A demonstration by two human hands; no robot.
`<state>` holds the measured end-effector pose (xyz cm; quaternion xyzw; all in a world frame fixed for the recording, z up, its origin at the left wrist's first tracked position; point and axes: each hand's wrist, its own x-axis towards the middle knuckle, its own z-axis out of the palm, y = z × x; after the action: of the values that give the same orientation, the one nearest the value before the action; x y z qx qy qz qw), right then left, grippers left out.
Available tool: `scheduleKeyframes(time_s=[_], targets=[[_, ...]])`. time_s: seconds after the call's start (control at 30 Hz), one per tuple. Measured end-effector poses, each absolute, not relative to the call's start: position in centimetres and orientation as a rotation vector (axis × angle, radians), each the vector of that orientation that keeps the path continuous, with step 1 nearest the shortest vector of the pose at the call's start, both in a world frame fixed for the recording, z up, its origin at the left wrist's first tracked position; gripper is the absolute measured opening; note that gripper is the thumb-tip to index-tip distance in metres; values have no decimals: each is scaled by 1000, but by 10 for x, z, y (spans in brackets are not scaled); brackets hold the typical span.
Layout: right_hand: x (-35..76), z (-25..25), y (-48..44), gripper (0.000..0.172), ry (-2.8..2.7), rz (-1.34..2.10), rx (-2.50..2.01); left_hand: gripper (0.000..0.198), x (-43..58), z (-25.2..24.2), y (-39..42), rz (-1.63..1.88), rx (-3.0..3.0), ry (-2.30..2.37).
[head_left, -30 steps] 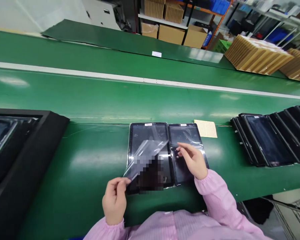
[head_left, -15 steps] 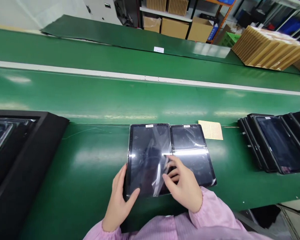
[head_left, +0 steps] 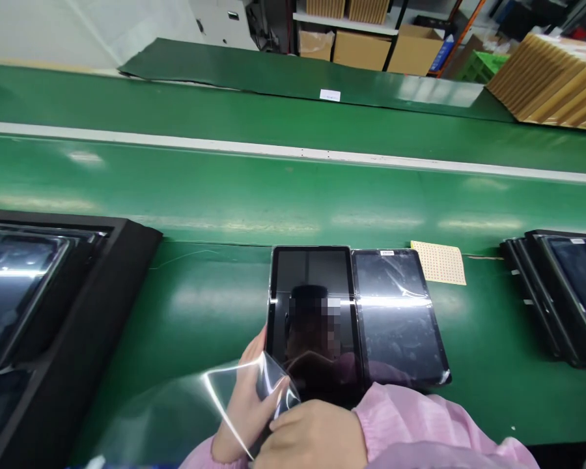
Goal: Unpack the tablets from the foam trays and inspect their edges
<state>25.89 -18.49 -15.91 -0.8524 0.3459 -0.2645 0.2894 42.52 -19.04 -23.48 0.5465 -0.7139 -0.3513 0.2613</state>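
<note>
In front of me on the green bench lies a tablet (head_left: 312, 267) with a bare, glossy screen that mirrors a person. My left hand (head_left: 247, 400) grips its lower left corner, fingers along the side and thumb by the bottom edge. My right hand (head_left: 317, 433) is closed on a clear protective film (head_left: 176, 410), which bends leftward across my left hand. The fingertips of my right hand are partly hidden. Touching the first tablet's right side is a second tablet (head_left: 395, 326), with film and a small white label on its screen.
A black foam tray (head_left: 97, 293) holding tablets stands on the left. A sheet of small dot stickers (head_left: 439, 262) lies behind the second tablet. Stacked tablets (head_left: 573, 299) lean at the right. A white rail (head_left: 254, 150) crosses the bench, with cardboard dividers (head_left: 551, 78) beyond.
The film has come off the left tablet, along with its label, and been drawn down and left by my right hand. My left hand stays at the tablet's corner.
</note>
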Motion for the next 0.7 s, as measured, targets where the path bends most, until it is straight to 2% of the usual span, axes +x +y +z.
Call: scheduleKeyframes(time_s=[0.13,0.4,0.57,0.7], targets=[[252,-168,-177,26,606,-643,-2358,70,424,-236,-191,-899,1450,-1932],[234,-145,-172,26,756,-869,-2208,75,424,-234,-190,-874,1452,-1960],[214,-115,-187,29,1219,-987,-2063,69,425,-225,-192,-983,1492,-1911],[185,-125,-193,35,1684,-974,-1900,67,425,-214,-197,-1085,1553,-1887]])
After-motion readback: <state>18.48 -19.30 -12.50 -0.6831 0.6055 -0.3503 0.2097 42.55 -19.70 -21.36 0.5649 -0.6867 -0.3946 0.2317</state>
